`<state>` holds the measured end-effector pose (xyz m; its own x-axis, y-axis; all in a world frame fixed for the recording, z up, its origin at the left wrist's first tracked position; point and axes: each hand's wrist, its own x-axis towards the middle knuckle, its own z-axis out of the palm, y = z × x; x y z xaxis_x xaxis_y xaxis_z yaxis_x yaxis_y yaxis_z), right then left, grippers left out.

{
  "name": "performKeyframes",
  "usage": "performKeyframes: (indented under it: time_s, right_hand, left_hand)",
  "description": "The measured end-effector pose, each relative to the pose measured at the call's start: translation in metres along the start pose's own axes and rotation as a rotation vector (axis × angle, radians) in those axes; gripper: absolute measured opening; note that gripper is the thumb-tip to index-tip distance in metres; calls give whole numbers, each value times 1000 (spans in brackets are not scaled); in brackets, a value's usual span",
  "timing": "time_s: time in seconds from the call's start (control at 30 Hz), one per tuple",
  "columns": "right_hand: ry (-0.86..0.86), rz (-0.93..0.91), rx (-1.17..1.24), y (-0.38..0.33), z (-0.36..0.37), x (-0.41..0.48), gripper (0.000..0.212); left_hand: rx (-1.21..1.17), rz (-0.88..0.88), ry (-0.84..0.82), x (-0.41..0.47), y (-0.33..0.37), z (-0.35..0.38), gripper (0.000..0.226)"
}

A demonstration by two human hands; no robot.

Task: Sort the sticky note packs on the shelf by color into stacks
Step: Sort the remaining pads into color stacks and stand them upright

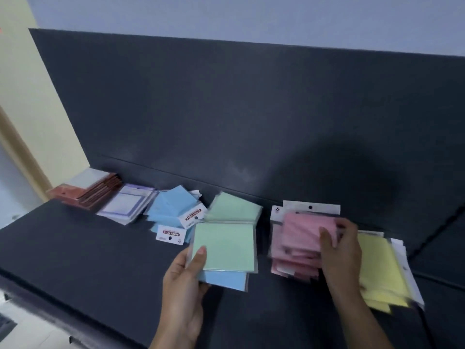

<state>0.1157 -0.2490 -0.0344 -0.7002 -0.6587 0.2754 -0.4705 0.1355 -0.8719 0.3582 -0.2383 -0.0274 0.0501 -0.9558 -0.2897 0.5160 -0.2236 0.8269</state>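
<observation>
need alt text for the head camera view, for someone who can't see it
The left hand holds a green pack over a blue pack, while the right hand rests on the pink stack. Blue, green and yellow stacks lie along the dark shelf.

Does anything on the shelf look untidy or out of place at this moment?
The blue stack is loose, its packs fanned at different angles and one label card poking toward the front. The pink stack under the right hand is also uneven. The left hand holds a green pack over a blue pack, colors still mixed.
</observation>
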Motion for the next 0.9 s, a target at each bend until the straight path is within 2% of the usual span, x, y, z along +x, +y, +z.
performKeyframes:
  time_s: [0.1,0.23,0.3,0.37,0.43,0.47,0.57,0.63,0.77,0.83,0.9]
  right_hand:
    - [32,-84,-390,7,17,-3,19]
    - [94,-209,-547,-19,22,-14,20]
    - [35,-282,-372,-43,29,-36,17]
    - [-184,-140,0,-71,44,-69,6]
    - [-374,59,275,-87,62,-93,26]
    - [-408,136,352,-87,71,-101,31]
    - [-343,257,498,-88,80,-108,33]
    - [-318,279,534,-84,78,-102,28]
    - [-245,348,589,-71,67,-85,21]
    - [-225,356,626,-69,65,-73,26]
    - [-184,337,624,-74,67,-57,42]
  left_hand:
    - [5,-47,-45,17,14,-16,12]
    - [4,-126,-114,32,23,-29,12]
    - [7,-149,-142,36,27,-33,13]
    - [-9,-149,-151,38,32,-33,16]
    - [-35,-135,-140,40,35,-30,18]
    - [-39,-124,-132,39,37,-28,20]
    - [-54,-114,-139,38,41,-23,24]
    - [-78,-123,-115,38,43,-27,19]
    - [-96,-59,45,48,54,-40,12]
    - [-74,26,112,59,63,-42,17]
    - [-32,124,122,70,76,-39,24]
